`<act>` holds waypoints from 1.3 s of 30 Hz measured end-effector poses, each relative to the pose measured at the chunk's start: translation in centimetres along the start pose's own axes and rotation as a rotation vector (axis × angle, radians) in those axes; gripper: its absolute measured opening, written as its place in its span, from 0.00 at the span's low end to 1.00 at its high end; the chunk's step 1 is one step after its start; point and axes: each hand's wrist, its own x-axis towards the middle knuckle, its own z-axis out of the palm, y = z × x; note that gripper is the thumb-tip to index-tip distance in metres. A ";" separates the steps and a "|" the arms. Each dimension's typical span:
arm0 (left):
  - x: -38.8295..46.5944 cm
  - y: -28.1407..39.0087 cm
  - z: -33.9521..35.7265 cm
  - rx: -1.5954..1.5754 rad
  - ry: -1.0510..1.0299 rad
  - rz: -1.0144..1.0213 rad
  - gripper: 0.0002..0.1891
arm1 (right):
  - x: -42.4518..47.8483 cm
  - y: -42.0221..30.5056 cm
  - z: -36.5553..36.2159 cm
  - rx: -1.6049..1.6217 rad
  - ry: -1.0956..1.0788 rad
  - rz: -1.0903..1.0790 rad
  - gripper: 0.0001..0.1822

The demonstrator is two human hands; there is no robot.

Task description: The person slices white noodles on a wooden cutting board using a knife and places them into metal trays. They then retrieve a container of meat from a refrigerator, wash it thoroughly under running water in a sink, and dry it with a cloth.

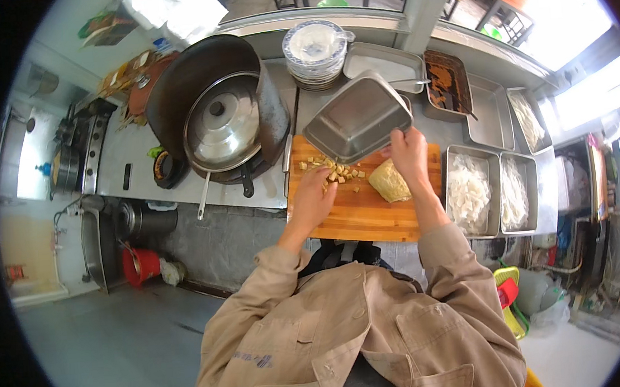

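My right hand (411,151) grips the near right rim of an oblong stainless steel pan (361,115). That pan is tilted above a wooden cutting board (366,224), its inside facing me with no food visible in it. Small yellowish food cubes (347,173) are scattered on the board below the pan's lower edge. At their left side my left hand (310,199) is lowered with curved fingers; whether it holds any cubes cannot be made out. A pale yellow, folded-looking food block (389,181) rests on the board, partly behind my right hand and wrist.
Left of the board, a lidded pan (222,124) stands within a dark curved metal windshield (277,104), its handle jutting forward. Stacked plates (315,58) stand behind. On the right are a pan with reddish-brown residue (447,84) and trays of white food (469,196).
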 end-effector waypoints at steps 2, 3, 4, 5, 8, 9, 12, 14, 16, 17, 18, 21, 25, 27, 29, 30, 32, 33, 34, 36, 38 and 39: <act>-1.9 -0.4 -3.2 -0.500 0.061 -0.263 0.23 | -0.4 -0.1 -0.5 0.168 -0.126 0.102 0.17; -3.0 -0.7 -5.0 -0.750 0.096 -0.388 0.25 | -0.9 -0.7 -0.2 0.197 -0.176 0.115 0.17; -4.1 -1.0 -6.8 -0.867 0.153 -0.412 0.29 | -2.2 -2.8 0.1 0.303 -0.260 0.163 0.17; -5.2 -1.3 -8.8 -0.983 0.213 -0.434 0.32 | -3.3 -3.7 1.2 0.312 -0.329 0.227 0.17; -8.5 -2.0 -13.6 -1.199 0.212 -0.349 0.43 | -6.5 -6.1 5.4 0.304 -0.507 0.400 0.17; -9.7 -2.4 -15.3 -1.240 0.191 -0.291 0.46 | -7.3 -6.5 7.2 0.286 -0.573 0.405 0.18; -14.1 -5.0 -20.5 -1.199 0.239 -0.344 0.46 | -9.9 -7.5 14.3 0.235 -0.732 0.415 0.22; -17.6 -8.3 -23.8 -1.250 0.348 -0.324 0.39 | -12.6 -9.7 20.4 0.132 -0.773 0.331 0.22; -21.7 -12.8 -26.2 -1.366 0.447 -0.385 0.36 | -15.8 -12.6 26.7 0.064 -0.836 0.252 0.27; -23.7 -15.2 -27.7 -1.425 0.499 -0.414 0.35 | -17.4 -13.5 30.2 0.057 -0.858 0.227 0.29; -25.3 -16.5 -28.9 -1.427 0.541 -0.433 0.33 | -18.5 -14.0 32.9 0.049 -0.891 0.201 0.30; -29.9 -20.7 -35.6 -1.423 0.672 -0.489 0.32 | -22.0 -15.8 42.8 0.148 -1.018 0.261 0.31; -35.9 -28.5 -41.6 -1.476 0.881 -0.562 0.30 | -26.0 -16.5 54.6 0.089 -1.166 0.268 0.26; -38.5 -32.4 -44.0 -1.459 0.997 -0.634 0.31 | -27.4 -15.9 60.4 0.008 -1.272 0.256 0.22; -40.6 -36.4 -46.4 -1.447 1.101 -0.705 0.29 | -28.9 -15.3 66.2 -0.054 -1.336 0.276 0.19; -41.5 -38.4 -47.7 -1.429 1.159 -0.743 0.27 | -29.6 -15.0 69.2 -0.070 -1.362 0.303 0.18; -43.4 -42.9 -50.9 -1.389 1.216 -0.843 0.25 | -30.7 -14.1 75.5 -0.058 -1.415 0.359 0.15; -44.3 -45.0 -52.9 -1.339 1.269 -0.889 0.26 | -31.3 -13.9 79.1 -0.066 -1.436 0.353 0.15; -44.5 -46.8 -55.2 -1.291 1.317 -0.930 0.27 | -31.8 -14.1 82.6 -0.075 -1.452 0.343 0.15; -46.9 -51.8 -58.7 -1.243 1.356 -0.991 0.28 | -33.0 -14.5 90.3 -0.067 -1.502 0.377 0.15; -51.2 -58.8 -61.7 -1.237 1.344 -1.024 0.32 | -34.2 -16.4 98.2 -0.095 -1.575 0.316 0.16; -51.7 -60.4 -64.7 -1.207 1.371 -1.056 0.31 | -34.8 -17.5 102.1 -0.105 -1.599 0.296 0.17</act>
